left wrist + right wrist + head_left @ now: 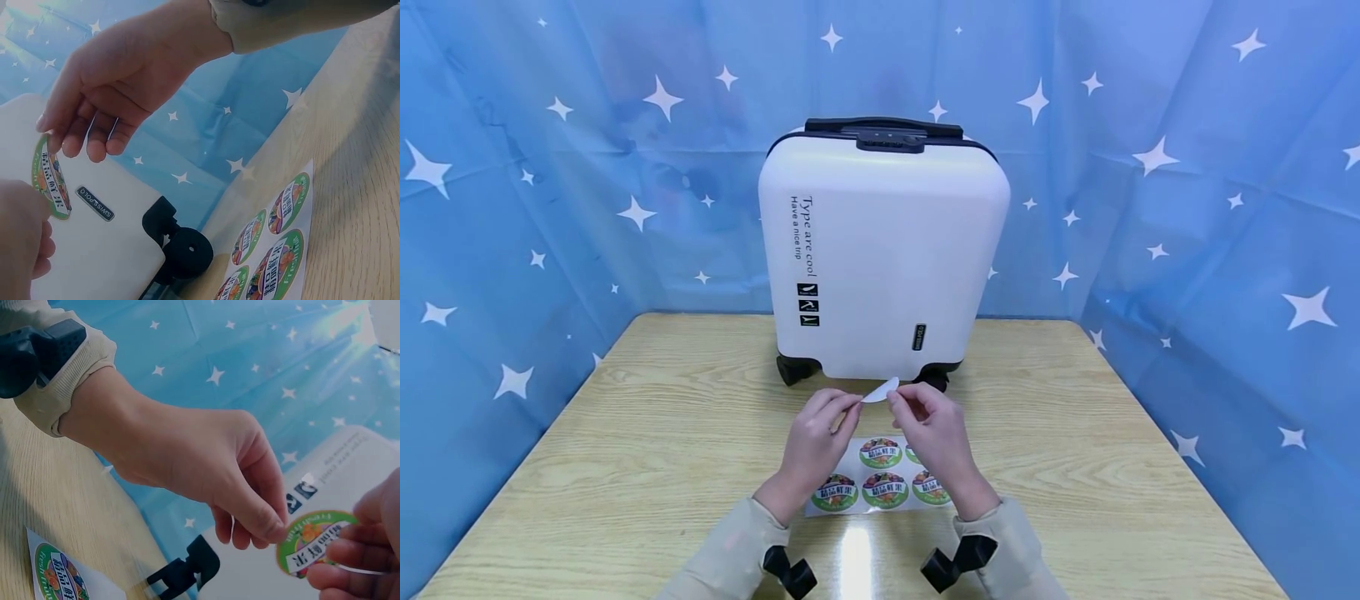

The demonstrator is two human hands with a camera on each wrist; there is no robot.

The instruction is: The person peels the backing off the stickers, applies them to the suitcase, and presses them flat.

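Between my two hands, just in front of the suitcase's base, an oval sticker (881,390) is held up off the table. My left hand (811,440) pinches its left end between thumb and fingertips. At the other end, the thumb and fingers of my right hand (937,432) grip it. The left wrist view shows the sticker's (51,178) printed face, with a green rim, fruit and dark lettering; its pale back faces the head camera. Below the hands a white sticker sheet (852,454) lies on the table, carrying several matching fruit stickers, partly covered by the right hand.
A white suitcase (887,250) stands upright behind the hands, with black wheels (797,368), a black top handle (883,127) and printed lettering at its left. The wooden table (625,450) is bordered by a blue star-patterned curtain (700,208).
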